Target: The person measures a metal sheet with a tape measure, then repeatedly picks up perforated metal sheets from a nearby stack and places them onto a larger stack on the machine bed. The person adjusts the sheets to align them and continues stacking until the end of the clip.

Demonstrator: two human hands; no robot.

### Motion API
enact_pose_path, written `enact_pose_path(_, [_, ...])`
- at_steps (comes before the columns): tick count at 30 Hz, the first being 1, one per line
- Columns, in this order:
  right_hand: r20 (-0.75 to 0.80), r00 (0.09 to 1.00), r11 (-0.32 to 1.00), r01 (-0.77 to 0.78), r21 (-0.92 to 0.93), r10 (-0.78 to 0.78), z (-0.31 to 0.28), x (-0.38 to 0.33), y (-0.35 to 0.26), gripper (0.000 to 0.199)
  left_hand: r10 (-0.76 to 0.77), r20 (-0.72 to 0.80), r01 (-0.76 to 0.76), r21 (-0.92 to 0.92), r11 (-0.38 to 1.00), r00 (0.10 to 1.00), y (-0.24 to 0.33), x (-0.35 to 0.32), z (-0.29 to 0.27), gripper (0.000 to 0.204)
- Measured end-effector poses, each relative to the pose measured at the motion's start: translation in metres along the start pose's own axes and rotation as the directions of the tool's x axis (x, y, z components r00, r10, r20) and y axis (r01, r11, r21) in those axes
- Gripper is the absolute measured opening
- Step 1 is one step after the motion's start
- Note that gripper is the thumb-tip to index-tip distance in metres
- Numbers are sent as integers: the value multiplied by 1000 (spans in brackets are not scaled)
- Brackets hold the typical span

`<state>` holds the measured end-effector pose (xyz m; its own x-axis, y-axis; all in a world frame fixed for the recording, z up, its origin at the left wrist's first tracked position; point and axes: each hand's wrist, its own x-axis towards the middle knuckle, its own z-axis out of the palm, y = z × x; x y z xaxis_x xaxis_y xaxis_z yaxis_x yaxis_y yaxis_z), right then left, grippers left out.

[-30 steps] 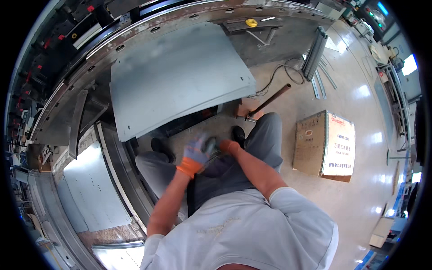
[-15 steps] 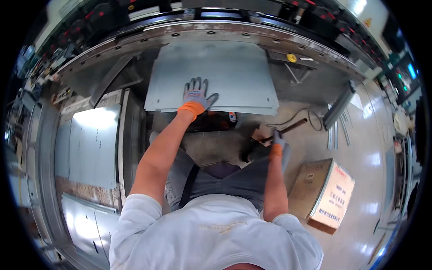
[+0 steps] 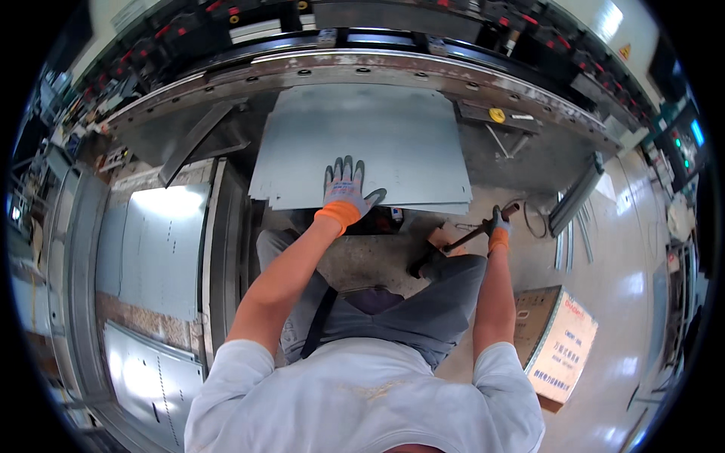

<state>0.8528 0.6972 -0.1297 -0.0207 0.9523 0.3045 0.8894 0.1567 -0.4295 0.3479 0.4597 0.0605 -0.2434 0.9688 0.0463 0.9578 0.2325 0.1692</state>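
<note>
A stack of grey metal sheets (image 3: pixel 377 136) lies on the bed of a large press machine (image 3: pixel 362 64) in front of me. My left hand (image 3: pixel 343 189), in a grey glove with an orange cuff, rests flat and spread on the near edge of the top sheet. My right hand (image 3: pixel 497 226), gloved the same way, is lowered beside my right knee and is closed around a dark rod-like tool (image 3: pixel 461 243) that slants down toward my foot.
Shiny metal panels (image 3: pixel 158 241) sit stacked on the left. A cardboard box (image 3: pixel 559 347) stands on the floor at the right, with long metal strips (image 3: pixel 574 200) and a cable behind it. A control screen (image 3: pixel 683 143) glows far right.
The view has turned to face the machine squarely. My left hand has gone from my lap onto the sheet and stays there; my right hand has dropped to the tool by my knee.
</note>
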Motion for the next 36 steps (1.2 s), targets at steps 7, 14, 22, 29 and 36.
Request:
enact_pose_path(7, [247, 772, 252, -463, 850, 586, -5, -43, -97, 41, 52, 127, -57, 41, 998, 991, 16, -46, -33, 104])
enact_pose_path(14, [340, 676, -108, -361, 926, 654, 14, -145, -152, 34, 149, 116, -178, 309, 934, 982, 15, -68, -6, 87])
enact_pose_path(22, [571, 665, -357, -744, 565, -482, -59, -252, -302, 38, 247, 257, -289, 139, 947, 934, 85, -84, -38, 90])
enact_pose_path(29, [755, 655, -518, -659, 545, -39, -75, -246, -386, 33, -293, -413, -109, -716, 689, 862, -49, -113, -35, 57])
enact_pose_path(36, [487, 857, -114, -474, 873, 169, -96, -235, -388, 22, -45, 453, 376, -787, -489, 890, -141, -146, -16, 77])
